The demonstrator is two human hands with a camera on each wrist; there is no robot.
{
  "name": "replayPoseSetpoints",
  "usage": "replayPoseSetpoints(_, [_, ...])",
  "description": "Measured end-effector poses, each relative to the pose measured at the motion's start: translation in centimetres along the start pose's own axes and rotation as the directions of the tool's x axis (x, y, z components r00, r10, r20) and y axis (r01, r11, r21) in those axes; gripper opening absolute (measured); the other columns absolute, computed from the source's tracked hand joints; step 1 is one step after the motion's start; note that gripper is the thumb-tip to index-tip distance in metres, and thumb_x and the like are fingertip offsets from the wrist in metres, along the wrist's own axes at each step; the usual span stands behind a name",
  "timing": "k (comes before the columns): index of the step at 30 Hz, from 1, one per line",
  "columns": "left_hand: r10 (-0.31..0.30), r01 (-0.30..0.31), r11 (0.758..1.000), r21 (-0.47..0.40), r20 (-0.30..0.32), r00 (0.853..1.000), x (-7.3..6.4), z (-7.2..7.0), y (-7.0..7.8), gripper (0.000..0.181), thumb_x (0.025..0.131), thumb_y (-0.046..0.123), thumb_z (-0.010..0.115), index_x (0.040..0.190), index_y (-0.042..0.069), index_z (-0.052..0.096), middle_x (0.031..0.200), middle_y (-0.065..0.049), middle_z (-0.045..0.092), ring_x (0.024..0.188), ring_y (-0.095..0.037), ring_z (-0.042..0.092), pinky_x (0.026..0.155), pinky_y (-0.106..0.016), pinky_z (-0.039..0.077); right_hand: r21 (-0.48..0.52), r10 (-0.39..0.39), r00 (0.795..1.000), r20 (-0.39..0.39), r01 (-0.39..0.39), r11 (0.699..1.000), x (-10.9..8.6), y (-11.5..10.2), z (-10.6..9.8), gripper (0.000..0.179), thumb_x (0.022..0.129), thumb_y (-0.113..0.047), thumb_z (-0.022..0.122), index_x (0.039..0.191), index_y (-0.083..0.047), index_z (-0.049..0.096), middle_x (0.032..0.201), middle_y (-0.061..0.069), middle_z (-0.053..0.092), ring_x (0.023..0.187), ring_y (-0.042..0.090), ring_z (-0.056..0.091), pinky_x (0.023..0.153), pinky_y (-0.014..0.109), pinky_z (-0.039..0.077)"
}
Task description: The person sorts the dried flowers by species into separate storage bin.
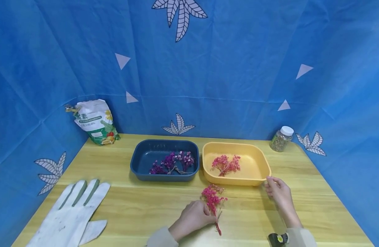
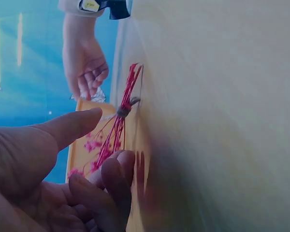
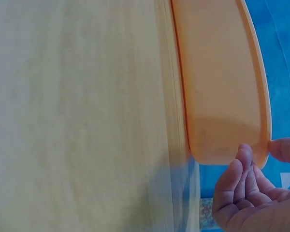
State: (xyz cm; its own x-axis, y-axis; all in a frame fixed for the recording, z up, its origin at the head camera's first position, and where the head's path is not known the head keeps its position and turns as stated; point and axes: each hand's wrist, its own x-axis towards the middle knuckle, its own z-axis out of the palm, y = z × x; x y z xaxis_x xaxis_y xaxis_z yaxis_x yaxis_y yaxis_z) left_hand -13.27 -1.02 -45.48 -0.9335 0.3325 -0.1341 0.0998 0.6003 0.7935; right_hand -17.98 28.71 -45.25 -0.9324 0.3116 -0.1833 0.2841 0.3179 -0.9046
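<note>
In the head view, a bundle of pink dried flowers [image 1: 212, 200] lies on the table in front of the trays. My left hand [image 1: 194, 216] is at its stems. The left wrist view shows the tied stems [image 2: 124, 104] between thumb and loosely bent fingers, with a gap between the fingertips. My right hand [image 1: 279, 193] pinches the near right corner of the yellow tray [image 1: 254, 161]; in the right wrist view the thumb is at the rim [image 3: 267, 116], other fingers against the wall. Another pink bundle [image 1: 225, 164] lies inside that tray.
Left of the yellow tray stands a dark blue tray [image 1: 146, 156] with purple dried flowers [image 1: 169, 160]. A white glove [image 1: 69, 212] lies at the front left. Farther back are a printed bag [image 1: 96, 121] and a white-capped jar [image 1: 281, 140]. Blue cloth [image 1: 239, 68] hangs behind the table.
</note>
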Motion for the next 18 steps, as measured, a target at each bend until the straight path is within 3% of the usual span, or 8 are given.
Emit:
replayPoseSetpoints(3, [-0.012, 0.012, 1.0, 0.017, 0.003, 1.0, 0.3, 0.6, 0.2, 0.048, 0.075, 0.03, 0.078, 0.04, 0.014, 0.048, 0.04, 0.013, 0.03, 0.042, -0.004, 0.025, 0.042, -0.022, 0.018, -0.01, -0.006, 1.0, -0.002, 0.006, 1.0, 0.0, -0.1, 0.0, 0.058, 0.101, -0.036, 0.042, 0.134, 0.01, 0.037, 0.089, -0.001, 0.062, 0.075, 0.004, 0.057, 0.068, 0.02, 0.05])
replayPoseSetpoints(8, [-0.02, 0.02, 0.999, 0.03, -0.012, 1.0, 0.6, 1.3, 0.2, 0.055, 0.076, 0.028, 0.078, 0.039, 0.019, 0.038, 0.038, 0.014, 0.023, 0.04, -0.003, 0.02, 0.04, -0.022, 0.014, -0.014, -0.004, 1.0, 0.006, 0.005, 1.0, -0.1, -0.2, 0.0, 0.058, 0.101, -0.037, 0.041, 0.134, 0.01, 0.037, 0.091, 0.0, 0.062, 0.076, 0.004, 0.057, 0.069, 0.02, 0.05])
replayPoseSetpoints(10, [-0.015, 0.015, 1.0, 0.027, -0.022, 1.0, 0.7, 1.5, 0.1, 0.053, 0.076, 0.026, 0.078, 0.039, 0.018, 0.04, 0.038, 0.014, 0.025, 0.04, -0.004, 0.022, 0.04, -0.022, 0.016, -0.015, -0.004, 1.0, 0.009, 0.005, 1.0, -0.2, -0.2, 0.0, 0.058, 0.101, -0.037, 0.041, 0.135, 0.01, 0.037, 0.092, 0.001, 0.062, 0.077, 0.005, 0.057, 0.069, 0.02, 0.05])
replayPoseSetpoints(13, [-0.012, 0.012, 1.0, 0.011, -0.046, 0.999, 0.8, 1.6, -0.2, 0.039, 0.075, 0.022, 0.077, 0.047, 0.015, 0.051, 0.045, 0.013, 0.039, 0.044, -0.005, 0.032, 0.042, -0.023, 0.025, -0.019, -0.006, 1.0, 0.008, 0.006, 1.0, -0.2, -0.2, 0.0, 0.059, 0.1, -0.038, 0.041, 0.135, 0.01, 0.036, 0.093, 0.002, 0.062, 0.077, 0.005, 0.058, 0.07, 0.02, 0.05])
replayPoseSetpoints(18, [-0.001, -0.006, 0.994, -0.109, -0.06, 0.998, 1.2, 1.7, -0.6, 0.013, 0.074, 0.016, 0.076, 0.07, 0.012, 0.064, 0.062, 0.009, 0.056, 0.055, -0.004, 0.048, 0.051, -0.022, 0.039, -0.012, 0.002, 1.0, 0.006, -0.002, 1.0, -0.2, -0.3, 0.0, 0.062, 0.1, -0.039, 0.041, 0.136, 0.011, 0.035, 0.093, 0.003, 0.063, 0.077, 0.005, 0.058, 0.07, 0.019, 0.051])
